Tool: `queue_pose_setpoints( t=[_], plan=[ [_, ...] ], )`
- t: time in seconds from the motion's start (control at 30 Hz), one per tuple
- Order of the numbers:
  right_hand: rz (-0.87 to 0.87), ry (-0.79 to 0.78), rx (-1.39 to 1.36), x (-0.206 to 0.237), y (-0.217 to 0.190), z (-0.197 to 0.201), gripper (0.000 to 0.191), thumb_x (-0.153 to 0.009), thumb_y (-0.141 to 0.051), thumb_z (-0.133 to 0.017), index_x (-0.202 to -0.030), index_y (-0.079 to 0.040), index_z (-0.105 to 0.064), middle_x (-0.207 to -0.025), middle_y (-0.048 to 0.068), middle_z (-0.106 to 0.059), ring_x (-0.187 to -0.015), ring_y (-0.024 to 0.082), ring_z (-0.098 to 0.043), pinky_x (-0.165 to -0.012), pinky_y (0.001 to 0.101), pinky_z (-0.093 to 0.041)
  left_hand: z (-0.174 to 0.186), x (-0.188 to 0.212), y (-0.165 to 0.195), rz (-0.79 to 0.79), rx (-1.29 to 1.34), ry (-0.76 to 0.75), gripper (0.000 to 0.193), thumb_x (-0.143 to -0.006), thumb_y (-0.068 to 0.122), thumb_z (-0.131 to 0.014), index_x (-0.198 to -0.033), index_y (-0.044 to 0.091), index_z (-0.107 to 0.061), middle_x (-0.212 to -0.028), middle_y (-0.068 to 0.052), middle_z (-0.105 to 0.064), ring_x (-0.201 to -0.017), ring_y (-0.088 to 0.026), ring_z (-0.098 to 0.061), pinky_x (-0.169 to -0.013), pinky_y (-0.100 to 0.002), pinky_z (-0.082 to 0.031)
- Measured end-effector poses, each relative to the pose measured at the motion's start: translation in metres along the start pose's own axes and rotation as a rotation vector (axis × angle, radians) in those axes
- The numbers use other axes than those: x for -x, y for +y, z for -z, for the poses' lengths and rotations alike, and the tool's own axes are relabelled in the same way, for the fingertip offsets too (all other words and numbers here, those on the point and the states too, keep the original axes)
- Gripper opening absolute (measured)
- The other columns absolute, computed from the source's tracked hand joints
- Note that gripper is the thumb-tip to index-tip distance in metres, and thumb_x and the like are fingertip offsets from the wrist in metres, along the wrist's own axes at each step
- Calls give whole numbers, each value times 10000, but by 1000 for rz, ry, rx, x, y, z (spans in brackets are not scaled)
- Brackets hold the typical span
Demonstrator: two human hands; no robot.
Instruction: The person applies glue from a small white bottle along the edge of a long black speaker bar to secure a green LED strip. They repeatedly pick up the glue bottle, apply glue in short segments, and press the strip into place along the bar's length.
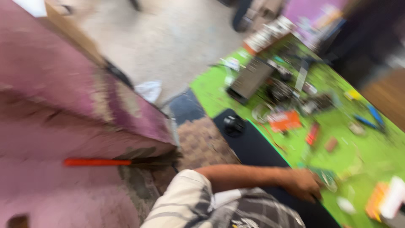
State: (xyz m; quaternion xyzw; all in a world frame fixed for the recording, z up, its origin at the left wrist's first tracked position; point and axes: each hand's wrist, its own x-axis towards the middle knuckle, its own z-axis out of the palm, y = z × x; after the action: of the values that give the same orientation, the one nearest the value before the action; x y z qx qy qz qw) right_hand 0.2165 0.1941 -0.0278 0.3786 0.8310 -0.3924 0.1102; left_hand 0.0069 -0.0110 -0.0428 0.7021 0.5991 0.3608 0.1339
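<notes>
On the green mat (371, 156), toward three o'clock, lie one dark grey box (249, 79), one orange card (284, 120), two blue pens (370, 117) and much blurred clutter. One hand (303, 184) shows, forearm stretched across at five o'clock, resting at the mat's near edge beside a small green circuit board (325, 176); blur hides whether its fingers pinch anything. One red stick (98, 162) lies at eight o'clock.
</notes>
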Motion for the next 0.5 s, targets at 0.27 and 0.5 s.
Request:
queue_pose_setpoints(
  t=[0.27,0.5],
  plan=[
    [633,240,389,81,72,84,217,-941,-181,-631,-1108,-67,-709,-1057,196,-696,-961,387,-655,-831,451,-524,15,-11,0,-50,56,-28,194,-799,208,-708,-958,124,-779,-812,-102,-624,-849,-300,-640,-766,-459,-519],
    [287,427,791,154,151,137,199,-977,-105,-597,-1148,-114,-699,-999,87,-715,-981,281,-686,-882,438,-465,58,-38,44,178,-10,-208,270,-849,197,-699,-1104,175,-785,-1009,-53,-648,-996,-289,-591,-818,-456,-485]
  ],
)
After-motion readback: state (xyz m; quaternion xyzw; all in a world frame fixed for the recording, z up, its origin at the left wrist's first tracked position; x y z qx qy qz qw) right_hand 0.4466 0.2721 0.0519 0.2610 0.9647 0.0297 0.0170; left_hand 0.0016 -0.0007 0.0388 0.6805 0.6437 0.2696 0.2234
